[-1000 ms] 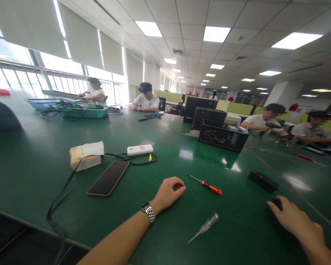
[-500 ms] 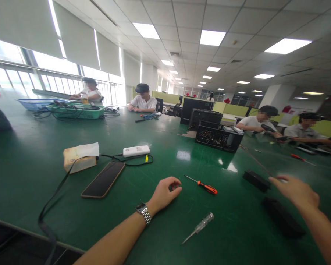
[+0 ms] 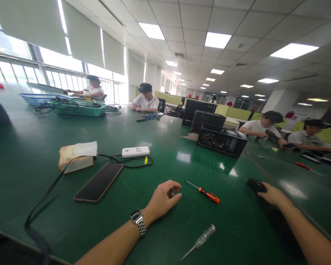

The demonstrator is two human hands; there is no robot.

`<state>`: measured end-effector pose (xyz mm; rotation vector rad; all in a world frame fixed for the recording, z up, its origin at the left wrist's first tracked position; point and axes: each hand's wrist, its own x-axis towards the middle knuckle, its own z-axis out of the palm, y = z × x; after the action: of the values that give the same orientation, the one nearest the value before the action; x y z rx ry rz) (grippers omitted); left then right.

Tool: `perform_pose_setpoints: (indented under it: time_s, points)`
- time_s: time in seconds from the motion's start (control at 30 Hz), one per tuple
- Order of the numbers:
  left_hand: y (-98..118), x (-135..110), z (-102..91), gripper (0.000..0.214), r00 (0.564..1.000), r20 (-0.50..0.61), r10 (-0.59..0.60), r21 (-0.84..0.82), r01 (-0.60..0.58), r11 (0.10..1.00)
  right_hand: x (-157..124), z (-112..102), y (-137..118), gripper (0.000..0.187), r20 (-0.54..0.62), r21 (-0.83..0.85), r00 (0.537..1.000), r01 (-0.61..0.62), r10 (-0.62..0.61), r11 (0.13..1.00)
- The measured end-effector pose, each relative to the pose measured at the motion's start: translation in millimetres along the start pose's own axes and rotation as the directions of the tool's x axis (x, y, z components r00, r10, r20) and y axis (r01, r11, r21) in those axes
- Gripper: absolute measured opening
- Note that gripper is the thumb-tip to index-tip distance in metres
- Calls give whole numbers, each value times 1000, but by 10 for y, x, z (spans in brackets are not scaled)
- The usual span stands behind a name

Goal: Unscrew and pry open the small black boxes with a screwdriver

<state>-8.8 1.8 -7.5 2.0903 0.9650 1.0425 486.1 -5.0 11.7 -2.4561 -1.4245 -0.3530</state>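
My left hand [image 3: 163, 198] rests on the green table with its fingers loosely curled and apart, holding nothing. A metal watch [image 3: 138, 221] is on that wrist. Just right of its fingertips lies an orange-and-black screwdriver [image 3: 209, 195]. Nearer to me is a screwdriver with a clear handle [image 3: 205, 235]. Over on the right, my right hand [image 3: 276, 195] has its fingers and thumb on the end of a black block-shaped object [image 3: 255, 185], whose kind I cannot make out. A second black object [image 3: 283, 228] is dark and partly hidden under my right forearm.
A phone [image 3: 99, 183], a paper pouch [image 3: 77, 157] and a white device with a cable [image 3: 135, 151] lie on the left. Farther off stand an open black computer case [image 3: 220, 141] and a green basket [image 3: 93, 110] of cables. Several people sit around the table.
My right hand has come left onto the far black object and now grips its near end. My left hand stays put; the view has shifted slightly.
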Motion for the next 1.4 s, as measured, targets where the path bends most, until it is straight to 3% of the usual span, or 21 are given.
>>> perform_pose_setpoints:
  time_s: [0.1, 0.2, 0.23, 0.3, 0.33, 0.37, 0.4, 0.43, 0.47, 0.5, 0.53, 0.57, 0.63, 0.73, 0.93, 1.0, 1.07, 1.13, 1.23, 1.3, 1.4]
  points:
    - [37, 1, -21, 22, 1000, -10, 20, 26, -20, 999, -120, -162, -232, 54, 39, 55, 996, 84, -86, 995]
    - [111, -5, -17, 55, 993, -20, 117, 33, -116, 993, -587, -364, -876, 56, 51, 169, 938, 332, -344, 928]
    - [135, -9, -12, 73, 988, -9, 156, 32, -155, 987, -806, -434, -1154, 52, 65, 231, 870, 463, -488, 856]
    - [163, -18, -11, 80, 973, 77, 218, 31, -221, 975, -1234, -560, -1669, 48, 53, 397, 573, 740, -818, 544]
    - [161, -21, -19, 71, 964, 133, 231, 36, -238, 971, -1402, -606, -1844, 46, 39, 400, 480, 796, -876, 454]
    - [148, -22, -36, 58, 956, 179, 232, 47, -244, 969, -1518, -633, -1925, 47, 19, 344, 458, 832, -889, 436]
    - [125, -21, -60, 44, 954, 202, 221, 62, -238, 969, -1578, -636, -1893, 51, -13, 238, 530, 825, -848, 512]
    - [94, -16, -88, 36, 961, 192, 201, 82, -220, 972, -1585, -611, -1743, 57, -72, 111, 691, 722, -719, 683]
    - [60, -9, -117, 33, 972, 155, 176, 101, -193, 976, -1551, -556, -1487, 65, -145, -5, 845, 519, -514, 855]
    - [26, -1, -142, 32, 982, 117, 151, 110, -164, 980, -1490, -474, -1149, 73, -174, -98, 941, 277, -290, 956]
    - [-3, 7, -159, 31, 987, 101, 127, 114, -139, 984, -1417, -374, -767, 76, -131, -163, 986, 81, -103, 983]
    - [-23, 13, -166, 32, 989, 101, 111, 113, -122, 986, -1344, -264, -382, 70, -37, -198, 999, -28, 21, 980]
    - [-35, 17, -148, 41, 987, 129, 98, 96, -111, 989, -1221, -67, 244, 62, 151, -186, 987, -26, 55, 982]
    - [1, 10, -85, 68, 983, 156, 93, 70, -105, 992, -1070, 72, 556, 61, 99, -165, 995, 46, -30, 985]
    - [29, 12, -43, 41, 974, 215, 69, 143, -101, 984, -707, -47, -5, 62, 105, -168, 983, -134, 153, 977]
    - [18, 19, -47, 45, 975, 214, 61, 135, -91, 987, -704, -94, -266, 68, 15, -129, 990, -140, 143, 982]
    - [11, 29, -50, 58, 977, 214, 19, 133, -49, 990, -823, -102, -618, 74, -123, 84, 992, -8, 18, 996]
    - [13, 38, -51, 63, 977, 211, -19, 135, -10, 991, -1019, -54, -1033, 67, -99, 379, 963, 269, -250, 885]
    - [21, 37, -59, 43, 979, 203, -22, 134, -5, 991, -1257, 53, -1508, 38, -95, 514, 926, 360, -365, 778]
    - [24, 24, -69, 36, 980, 201, -7, 127, -19, 992, -1302, 63, -1571, 32, -147, 592, 942, 328, -301, 736]
    - [18, 2, -78, 37, 979, 203, 7, 113, -30, 993, -1257, -74, -1326, 38, -218, 721, 974, 207, -68, 661]
